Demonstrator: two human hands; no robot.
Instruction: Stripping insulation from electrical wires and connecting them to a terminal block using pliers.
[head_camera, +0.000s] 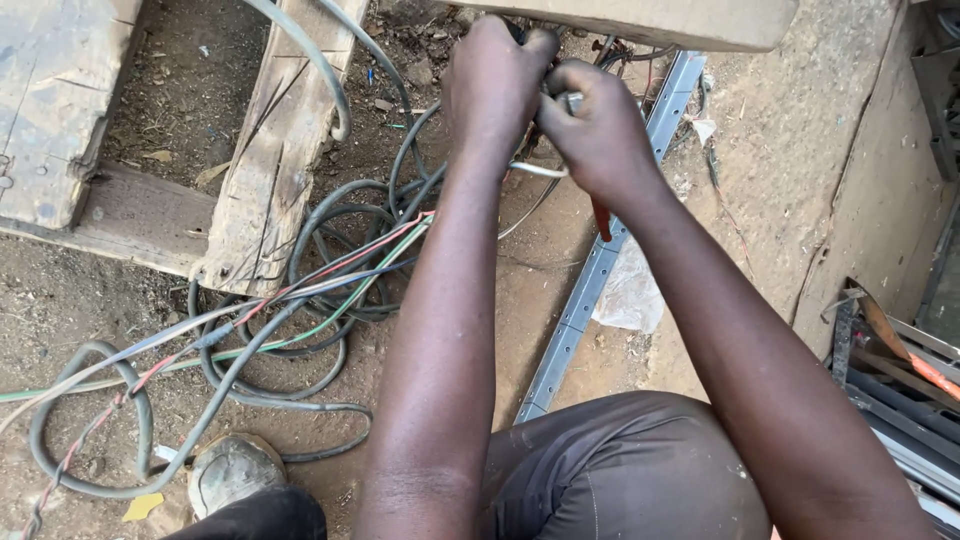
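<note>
— What do we see of the hands?

— Both are up at the top of the view, pressed close together. Our left hand (493, 85) is curled into a fist around a bundle of wires (540, 125) that runs up under the edge of a wooden board (650, 20). Our right hand (597, 125) is closed too, pinching something small and pale at its fingertips; we cannot tell just what it is. A white wire (540, 170) crosses between the two wrists.

— And around them?

— Below the left forearm, a grey cable (250, 350) lies in loose coils on the dirt floor (60, 300), with thin coloured wires (330, 270) trailing across it. A perforated metal strip (580, 310) slants beneath the right arm, beside a scrap of clear plastic (630, 295). A weathered plank (270, 150) lies to the left, and a worn shoe (232, 470) shows near the bottom.
</note>
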